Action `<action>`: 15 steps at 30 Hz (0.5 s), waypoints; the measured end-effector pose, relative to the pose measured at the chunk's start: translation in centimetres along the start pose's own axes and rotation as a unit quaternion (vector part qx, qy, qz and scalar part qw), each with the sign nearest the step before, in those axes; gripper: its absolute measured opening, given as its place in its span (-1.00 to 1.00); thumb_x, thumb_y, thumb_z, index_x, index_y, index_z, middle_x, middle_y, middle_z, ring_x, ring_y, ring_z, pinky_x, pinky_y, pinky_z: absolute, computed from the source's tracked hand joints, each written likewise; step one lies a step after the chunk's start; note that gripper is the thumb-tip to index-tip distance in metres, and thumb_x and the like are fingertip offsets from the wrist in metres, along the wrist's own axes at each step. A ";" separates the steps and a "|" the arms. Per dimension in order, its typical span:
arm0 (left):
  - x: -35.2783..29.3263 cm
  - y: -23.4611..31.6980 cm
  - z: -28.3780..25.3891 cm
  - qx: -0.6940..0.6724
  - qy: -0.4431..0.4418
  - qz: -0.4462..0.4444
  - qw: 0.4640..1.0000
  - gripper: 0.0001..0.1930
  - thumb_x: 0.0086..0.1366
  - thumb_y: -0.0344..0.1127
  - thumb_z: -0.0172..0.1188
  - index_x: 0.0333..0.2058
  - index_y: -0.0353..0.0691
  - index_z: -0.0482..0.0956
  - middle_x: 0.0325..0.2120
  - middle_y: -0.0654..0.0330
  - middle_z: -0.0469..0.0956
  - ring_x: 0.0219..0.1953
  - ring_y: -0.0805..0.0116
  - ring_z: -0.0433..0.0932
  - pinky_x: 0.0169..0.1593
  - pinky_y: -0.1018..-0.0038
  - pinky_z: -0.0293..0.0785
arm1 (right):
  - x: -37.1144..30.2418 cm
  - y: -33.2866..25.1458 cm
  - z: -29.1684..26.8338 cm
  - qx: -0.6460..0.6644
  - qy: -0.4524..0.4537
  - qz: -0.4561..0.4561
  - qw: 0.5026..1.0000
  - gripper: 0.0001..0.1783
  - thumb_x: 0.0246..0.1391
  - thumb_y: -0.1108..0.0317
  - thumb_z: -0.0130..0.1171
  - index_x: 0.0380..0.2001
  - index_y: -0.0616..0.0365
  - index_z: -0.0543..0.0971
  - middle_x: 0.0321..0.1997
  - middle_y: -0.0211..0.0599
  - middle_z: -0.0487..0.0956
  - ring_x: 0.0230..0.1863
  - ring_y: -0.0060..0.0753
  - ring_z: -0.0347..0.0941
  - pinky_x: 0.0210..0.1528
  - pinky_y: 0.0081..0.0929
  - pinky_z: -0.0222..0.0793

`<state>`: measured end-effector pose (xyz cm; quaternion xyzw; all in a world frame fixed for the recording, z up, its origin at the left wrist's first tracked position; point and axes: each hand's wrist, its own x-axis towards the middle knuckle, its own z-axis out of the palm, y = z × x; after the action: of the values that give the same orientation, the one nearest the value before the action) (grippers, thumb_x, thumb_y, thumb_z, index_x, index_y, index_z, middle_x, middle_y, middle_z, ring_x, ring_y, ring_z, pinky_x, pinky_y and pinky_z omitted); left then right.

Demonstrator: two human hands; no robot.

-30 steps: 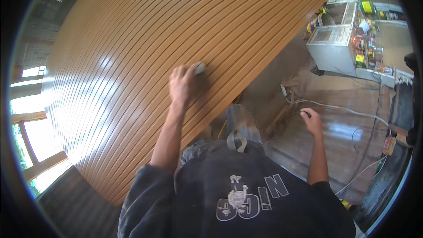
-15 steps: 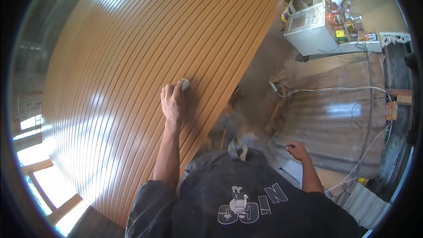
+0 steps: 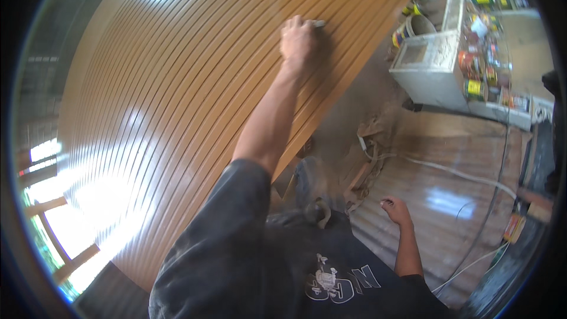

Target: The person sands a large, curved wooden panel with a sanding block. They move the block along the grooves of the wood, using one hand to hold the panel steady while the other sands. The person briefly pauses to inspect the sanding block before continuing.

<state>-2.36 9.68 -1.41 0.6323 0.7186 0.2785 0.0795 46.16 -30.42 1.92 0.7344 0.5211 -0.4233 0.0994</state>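
A large, glossy orange-brown panel with long parallel grooves [image 3: 195, 82] slants across the left and middle. On its upper part, not far from the right edge, lies my left hand [image 3: 296, 40], the arm stretched far forward. Its fingers are closed on a small pale pad [image 3: 319, 23], of which only the end sticks out at the fingertips; whether it is folded paper or cloth I cannot make out. My right hand [image 3: 396, 209] hangs away from the panel at lower right, fingers curled in; anything inside them is too small to make out.
A whitish cabinet frame [image 3: 434, 62] stands at upper right, beside a bucket [image 3: 419, 25] and several paint cans [image 3: 471, 65]. Corrugated sheets [image 3: 437, 171] lie at right, crossed by a pale cable [image 3: 455, 170]. Bright window openings [image 3: 65, 239] show at lower left.
My left hand has slid forward and to the right along the grooves with the pale pad, and the arm has straightened. The right hand stays beside my body, similarly curled. The view has shifted slightly.
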 end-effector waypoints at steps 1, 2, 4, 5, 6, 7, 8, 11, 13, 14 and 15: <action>1.4 0.9 0.7 0.027 0.004 0.006 1.000 -0.79 0.45 -0.29 0.12 -0.12 -0.13 0.72 -0.01 0.06 0.58 0.15 0.04 0.55 0.17 0.09 0.52 | 1.2 -1.3 -2.4 -0.007 0.026 -0.036 0.999 -0.67 0.27 0.20 0.33 -0.01 0.16 0.75 -0.10 -0.06 0.78 -0.09 -0.16 0.71 0.07 -0.27 0.58; 1.7 1.2 1.0 0.018 0.010 0.003 1.000 -0.80 0.44 -0.30 0.12 -0.11 -0.11 0.72 -0.01 0.06 0.57 0.15 0.05 0.55 0.17 0.10 0.53 | 2.3 -2.8 -4.9 -0.008 0.048 -0.058 0.997 -0.67 0.27 0.21 0.33 -0.01 0.17 0.75 -0.09 -0.06 0.78 -0.07 -0.15 0.71 0.08 -0.25 0.58; 0.5 0.6 0.6 0.022 0.001 0.007 1.000 -0.79 0.41 -0.31 0.13 -0.11 -0.15 0.71 -0.03 0.05 0.59 0.17 0.02 0.54 0.20 0.09 0.52 | 4.1 -6.6 -9.1 -0.005 0.095 -0.108 0.990 -0.66 0.28 0.22 0.33 0.02 0.18 0.74 -0.08 -0.05 0.78 -0.04 -0.12 0.72 0.10 -0.23 0.58; -0.9 -0.2 -0.2 0.029 0.013 0.014 0.999 -0.78 0.41 -0.31 0.14 -0.08 -0.12 0.71 -0.03 0.05 0.59 0.17 0.02 0.54 0.21 0.09 0.51 | 5.0 -8.9 -10.9 -0.008 0.131 -0.141 0.981 -0.65 0.28 0.23 0.33 0.04 0.18 0.73 -0.09 -0.05 0.78 -0.02 -0.11 0.73 0.11 -0.23 0.57; -3.2 -1.4 -1.3 0.038 0.008 0.014 0.999 -0.76 0.40 -0.31 0.15 -0.04 -0.10 0.71 -0.02 0.05 0.59 0.17 0.01 0.54 0.22 0.09 0.51 | 5.7 -11.4 -12.0 -0.003 0.143 -0.150 0.978 -0.61 0.26 0.22 0.35 0.08 0.16 0.71 -0.04 -0.04 0.78 0.03 -0.07 0.72 0.14 -0.20 0.57; -5.8 -2.6 -2.7 0.033 0.016 0.004 0.999 -0.73 0.38 -0.32 0.17 0.01 -0.07 0.71 -0.03 0.06 0.59 0.16 0.01 0.54 0.23 0.09 0.51 | 6.4 -14.3 -12.7 -0.010 0.168 -0.126 0.978 -0.57 0.25 0.20 0.37 0.12 0.14 0.70 0.00 -0.03 0.77 0.08 -0.03 0.71 0.16 -0.18 0.56; -8.4 -3.8 -4.2 0.025 0.027 0.002 0.999 -0.69 0.37 -0.32 0.18 0.05 -0.04 0.71 -0.04 0.08 0.60 0.16 0.00 0.55 0.23 0.09 0.51 | 7.2 -17.5 -12.7 -0.032 0.194 -0.216 0.956 -0.53 0.24 0.17 0.38 0.16 0.13 0.68 0.07 -0.03 0.75 0.14 -0.01 0.68 0.20 -0.15 0.55; -16.4 -7.4 -9.3 0.040 0.030 0.008 0.999 -0.65 0.40 -0.33 0.17 0.13 0.01 0.66 -0.02 0.13 0.57 0.12 0.02 0.54 0.18 0.09 0.51 | 8.8 -28.0 -8.9 -0.121 0.269 -0.425 0.856 -0.35 0.19 0.10 0.44 0.29 0.10 0.60 0.26 -0.03 0.67 0.30 0.09 0.56 0.34 -0.04 0.47; -21.0 -9.0 -12.1 0.043 0.055 0.022 0.997 -0.60 0.35 -0.37 0.23 0.16 -0.02 0.67 -0.04 0.16 0.60 0.08 0.05 0.55 0.15 0.10 0.50 | 9.5 -34.5 -4.3 -0.114 0.250 -0.531 0.802 -0.22 0.19 0.01 0.44 0.40 0.09 0.50 0.38 -0.06 0.58 0.46 0.10 0.43 0.43 -0.01 0.39; -22.6 -9.3 -12.9 0.037 0.072 0.029 0.996 -0.58 0.32 -0.40 0.26 0.16 -0.03 0.67 -0.06 0.18 0.61 0.07 0.07 0.56 0.13 0.11 0.50 | 9.5 -37.0 -1.4 -0.156 0.243 -0.531 0.797 -0.14 0.20 -0.10 0.41 0.46 0.05 0.43 0.52 -0.03 0.44 0.59 0.12 0.26 0.56 0.11 0.19; -23.5 -9.3 -13.3 0.046 0.069 0.034 0.996 -0.58 0.32 -0.42 0.26 0.16 -0.04 0.67 -0.07 0.19 0.62 0.05 0.08 0.57 0.12 0.12 0.50 | 9.5 -39.3 1.5 -0.180 0.194 -0.517 0.814 -0.11 0.23 -0.13 0.38 0.51 0.01 0.38 0.59 -0.07 0.35 0.64 0.11 0.15 0.61 0.16 0.06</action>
<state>-12.21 -17.15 -0.64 0.6388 0.7124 0.2904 -0.0094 12.98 -7.61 5.70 0.3927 0.8992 -0.1603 -0.1070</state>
